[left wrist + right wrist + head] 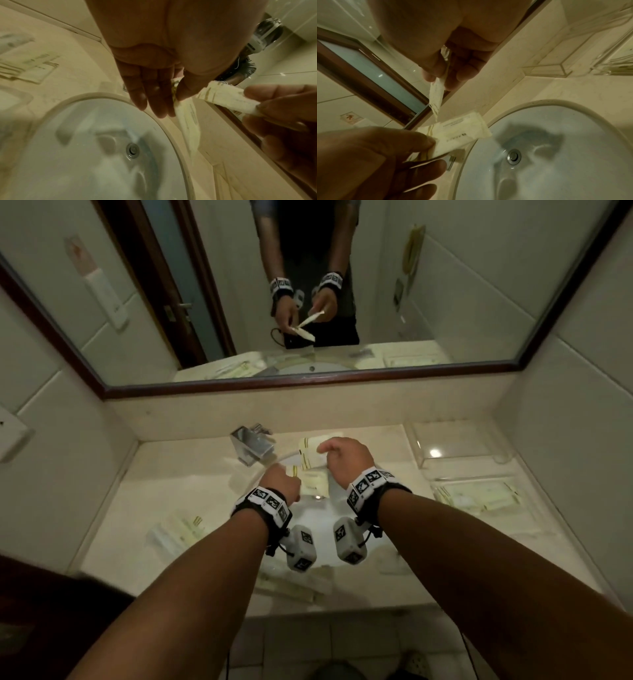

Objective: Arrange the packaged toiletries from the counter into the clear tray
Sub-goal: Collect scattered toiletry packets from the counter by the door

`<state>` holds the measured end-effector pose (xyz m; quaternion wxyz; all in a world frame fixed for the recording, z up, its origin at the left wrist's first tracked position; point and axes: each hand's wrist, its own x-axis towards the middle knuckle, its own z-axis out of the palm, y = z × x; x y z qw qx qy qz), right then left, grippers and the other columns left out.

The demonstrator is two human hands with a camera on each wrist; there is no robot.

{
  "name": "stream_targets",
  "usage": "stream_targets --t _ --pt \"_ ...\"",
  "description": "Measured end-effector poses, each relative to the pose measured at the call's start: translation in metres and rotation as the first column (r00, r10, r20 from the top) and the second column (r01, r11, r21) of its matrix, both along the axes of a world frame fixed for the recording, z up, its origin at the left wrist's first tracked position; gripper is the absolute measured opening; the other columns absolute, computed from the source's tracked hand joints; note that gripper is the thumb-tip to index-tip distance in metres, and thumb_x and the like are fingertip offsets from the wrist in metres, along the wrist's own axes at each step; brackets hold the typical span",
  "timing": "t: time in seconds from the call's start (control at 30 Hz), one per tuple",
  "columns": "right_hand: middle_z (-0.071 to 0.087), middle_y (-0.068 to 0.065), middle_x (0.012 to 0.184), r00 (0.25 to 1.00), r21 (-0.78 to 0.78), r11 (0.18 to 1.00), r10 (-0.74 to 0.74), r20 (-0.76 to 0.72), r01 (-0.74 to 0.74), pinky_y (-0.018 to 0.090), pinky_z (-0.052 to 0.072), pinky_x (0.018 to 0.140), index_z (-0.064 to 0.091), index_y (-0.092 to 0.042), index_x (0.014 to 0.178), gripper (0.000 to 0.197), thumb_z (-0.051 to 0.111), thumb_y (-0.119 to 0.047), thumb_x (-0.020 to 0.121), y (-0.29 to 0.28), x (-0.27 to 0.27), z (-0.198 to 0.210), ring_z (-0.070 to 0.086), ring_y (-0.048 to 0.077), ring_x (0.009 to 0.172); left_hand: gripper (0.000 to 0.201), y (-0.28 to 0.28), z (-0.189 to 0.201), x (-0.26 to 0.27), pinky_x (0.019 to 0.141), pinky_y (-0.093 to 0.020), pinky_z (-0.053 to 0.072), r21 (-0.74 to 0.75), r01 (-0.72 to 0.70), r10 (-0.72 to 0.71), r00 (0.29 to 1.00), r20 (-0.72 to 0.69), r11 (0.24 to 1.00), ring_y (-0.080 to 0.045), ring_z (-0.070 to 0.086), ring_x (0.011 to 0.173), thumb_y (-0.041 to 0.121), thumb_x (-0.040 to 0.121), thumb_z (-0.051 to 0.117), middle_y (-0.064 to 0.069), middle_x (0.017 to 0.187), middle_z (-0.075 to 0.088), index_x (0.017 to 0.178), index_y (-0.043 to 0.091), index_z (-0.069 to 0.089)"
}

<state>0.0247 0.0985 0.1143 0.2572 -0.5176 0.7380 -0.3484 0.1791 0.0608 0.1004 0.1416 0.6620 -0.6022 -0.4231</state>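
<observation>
Over a bathroom sink [317, 510], the left hand [282, 482] and right hand [346, 458] each pinch a cream toiletry packet, seen from the head camera; a clear tray [479, 498] holding packets sits at the right of the table [191, 474], more packets [181, 534] lying left. From the left wrist, thumb and fingers clamp a long packet [188, 121]. From the right wrist, fingers grip a narrow packet [436, 97], apparently crumpled, just above the other.
</observation>
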Motion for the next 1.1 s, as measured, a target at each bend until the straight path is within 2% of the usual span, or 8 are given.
stream_targets --t 0.13,0.23,0.37,0.43,0.63,0.8,0.9,1.1 --pt "0.066 -0.008 0.125 1.000 0.016 1.000 0.006 -0.006 -0.006 0.029 0.049 0.099 0.071 -0.034 0.110 0.036 0.049 -0.013 0.091 0.011 -0.040 0.005 0.061 0.015 0.114 0.016 0.001 0.007 -0.036 0.072 -0.044 0.061 -0.030 0.044 -0.044 0.999 -0.008 0.999 -0.030 0.072 0.076 0.007 0.082 0.051 -0.015 0.080 0.069 0.096 0.004 0.058" --pt "0.062 -0.009 0.135 0.999 0.018 0.999 0.049 -0.007 -0.049 0.028 0.045 0.104 0.063 -0.034 0.127 0.044 0.049 -0.014 0.089 0.028 -0.080 0.005 0.057 0.015 0.123 0.007 0.007 0.008 -0.080 0.073 -0.048 0.061 -0.058 0.083 -0.084 0.996 -0.010 0.995 -0.032 0.072 0.076 0.005 0.079 0.053 -0.018 0.084 0.071 0.081 0.011 0.056" --pt "0.060 -0.007 0.138 0.998 0.037 0.998 0.059 -0.016 -0.058 0.028 0.045 0.102 0.061 -0.031 0.131 0.047 0.050 -0.015 0.089 0.052 -0.148 -0.001 0.056 0.015 0.123 0.012 0.031 0.006 -0.151 0.058 -0.037 0.057 -0.024 0.145 -0.146 0.988 -0.049 0.989 -0.031 0.072 0.071 0.006 0.082 0.055 -0.015 0.077 0.070 0.090 0.015 0.059" --pt "0.061 -0.007 0.136 0.999 0.038 0.999 0.038 -0.004 -0.038 0.031 0.046 0.104 0.062 -0.031 0.129 0.044 0.051 -0.017 0.089 0.058 -0.182 -0.006 0.056 0.016 0.124 0.020 0.041 0.005 -0.183 0.052 -0.027 0.049 -0.010 0.124 -0.125 0.989 -0.081 0.992 -0.032 0.072 0.075 0.004 0.083 0.054 -0.017 0.083 0.071 0.100 0.014 0.059" --pt "0.066 -0.006 0.130 0.999 0.041 0.998 -0.041 0.001 0.041 0.034 0.047 0.103 0.069 -0.030 0.121 0.032 0.057 -0.030 0.092 0.079 -0.258 -0.021 0.061 0.017 0.118 0.042 0.067 -0.008 -0.248 0.033 -0.018 0.041 0.023 0.126 -0.121 0.982 -0.148 0.992 -0.028 0.065 0.063 -0.003 0.087 0.047 -0.021 0.102 0.068 0.124 0.016 0.055" --pt "0.065 -0.006 0.130 0.994 0.081 0.991 -0.112 0.009 0.111 0.032 0.049 0.102 0.068 -0.031 0.119 0.034 0.057 -0.021 0.088 0.100 -0.296 -0.037 0.062 0.016 0.116 0.042 0.075 -0.016 -0.270 0.034 -0.017 0.040 0.056 0.158 -0.149 0.980 -0.135 0.986 -0.023 0.067 0.058 0.001 0.092 0.044 -0.017 0.103 0.067 0.129 0.018 0.053" --pt "0.063 -0.005 0.132 0.986 0.104 0.981 -0.161 -0.044 0.165 0.032 0.050 0.100 0.063 -0.030 0.127 0.044 0.055 -0.017 0.085 0.106 -0.314 -0.035 0.063 0.018 0.113 0.042 0.073 -0.022 -0.280 0.037 -0.020 0.043 0.070 0.182 -0.172 0.977 -0.126 0.981 -0.031 0.070 0.067 0.001 0.091 0.044 -0.019 0.105 0.067 0.129 0.018 0.053" --pt "0.058 0.003 0.138 0.960 0.163 0.960 -0.194 -0.201 0.228 0.021 0.036 0.094 0.057 -0.022 0.136 0.049 0.059 -0.015 0.088 0.108 -0.352 -0.032 0.055 0.023 0.122 0.043 0.064 -0.029 -0.297 0.033 -0.018 0.041 0.103 0.244 -0.227 0.962 -0.155 0.964 -0.035 0.067 0.077 -0.001 0.091 0.046 -0.022 0.106 0.065 0.131 0.014 0.050"
